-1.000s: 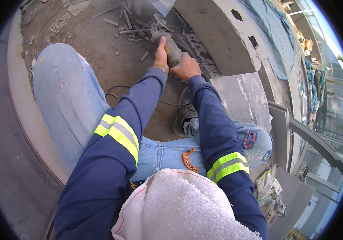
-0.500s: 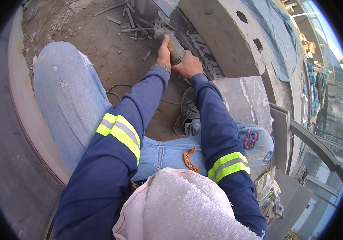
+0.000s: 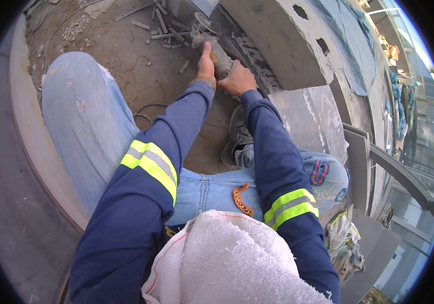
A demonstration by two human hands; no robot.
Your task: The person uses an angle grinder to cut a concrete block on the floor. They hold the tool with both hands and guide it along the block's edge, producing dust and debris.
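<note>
Angle grinder (image 3: 220,54) is left of the concrete block (image 3: 282,50), partly hidden where left hand (image 3: 206,65) and right hand (image 3: 239,79) wrap their fingers round it.

My navy sleeves (image 3: 125,223) wear yellow-green bands (image 3: 158,175) split by grey stripes (image 3: 293,207), my faded blue jeans (image 3: 80,121) an orange-and-black strip (image 3: 240,199), my white towel (image 3: 232,258) a thin red line (image 3: 166,251), and my grey grinder (image 3: 220,53) a yellow patch (image 3: 214,57).

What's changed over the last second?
Nothing clearly moved or changed grip. The view shifted slightly, so the concrete block sits a little higher in the picture. Unchanged: left hand and right hand both on the grinder; loose strip on the ground.
</note>
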